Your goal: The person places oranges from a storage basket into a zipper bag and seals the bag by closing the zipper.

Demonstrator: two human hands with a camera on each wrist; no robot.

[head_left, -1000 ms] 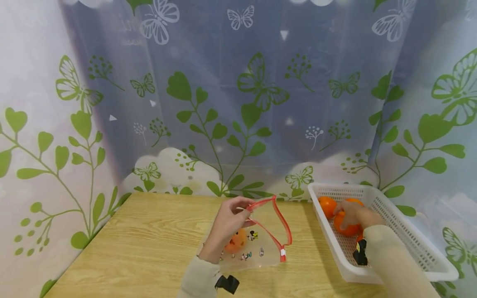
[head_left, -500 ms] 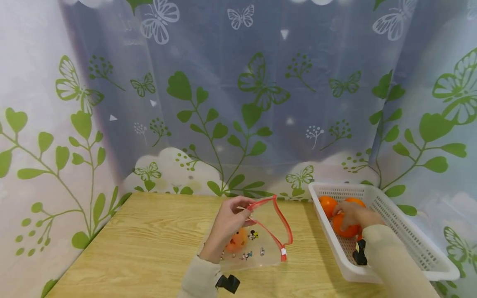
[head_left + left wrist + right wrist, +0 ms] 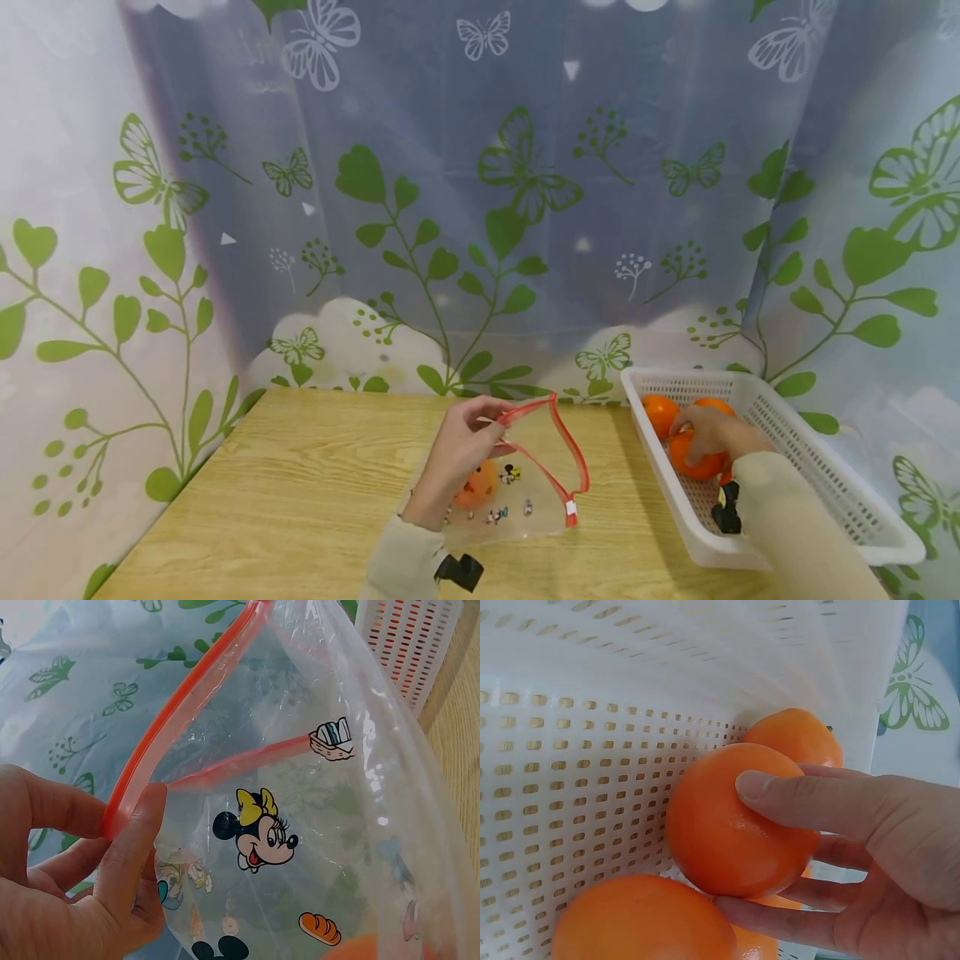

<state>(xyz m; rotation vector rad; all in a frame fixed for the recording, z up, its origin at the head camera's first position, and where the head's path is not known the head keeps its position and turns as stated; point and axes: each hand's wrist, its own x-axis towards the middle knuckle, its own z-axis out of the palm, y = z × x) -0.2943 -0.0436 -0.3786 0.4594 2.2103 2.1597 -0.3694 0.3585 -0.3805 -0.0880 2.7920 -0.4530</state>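
My left hand [image 3: 467, 442] pinches the red zip edge of a clear plastic bag [image 3: 330, 817] printed with cartoon figures. The bag's mouth gapes toward the right, with a white slider [image 3: 571, 507] at its lower corner. Inside the bag lies one orange [image 3: 476, 483], seen through the film. Over at the right, my right hand [image 3: 720, 433] reaches into a white basket [image 3: 671, 508]. It grips an orange [image 3: 735, 825], thumb on top and fingers around the far side, partly hidden. Another orange [image 3: 641, 922] lies beside it, and one [image 3: 795, 735] sits behind, near the basket wall.
The basket stands on the right of a wood-grain table [image 3: 322, 475], its slotted walls rising around the oranges. A patterned curtain [image 3: 480, 250] hangs just behind the table's back edge. Black straps [image 3: 460, 572] show at both wrists.
The orange in my right hand has shifted very slightly to the left within the basket. My left hand and the bag have stayed practically still.
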